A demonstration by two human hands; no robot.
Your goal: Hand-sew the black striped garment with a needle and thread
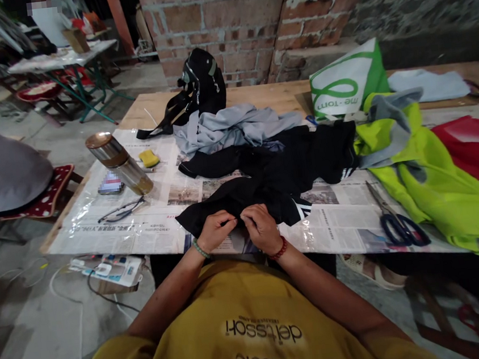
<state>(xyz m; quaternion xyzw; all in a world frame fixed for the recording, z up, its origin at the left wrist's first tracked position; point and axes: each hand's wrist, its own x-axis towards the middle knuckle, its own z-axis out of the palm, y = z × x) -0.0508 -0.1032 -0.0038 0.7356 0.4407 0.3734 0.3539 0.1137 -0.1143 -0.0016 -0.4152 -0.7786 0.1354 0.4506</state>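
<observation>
A black garment (283, 166) with white stripes near its ends lies spread over the newspaper-covered table. At its near edge my left hand (217, 230) is closed, thumb and fingers pinching the black cloth. Close beside it, my right hand (262, 228) is closed in a pinch on the same garment. The two hands almost meet at the fingertips. Whether a needle or thread is between them is too small to tell. Behind the garment sits a heap of grey cloth (238, 127). Scissors (398, 223) with dark handles lie to the right of my hands.
A steel flask (120, 163), a phone (110, 183), glasses (122, 210) and a yellow sponge (149, 157) stand or lie at left. Behind are a black bag (203, 80) and a green-white bag (349, 82). A neon-yellow garment (430, 165) hangs over the right edge. A power strip (112, 270) is below left.
</observation>
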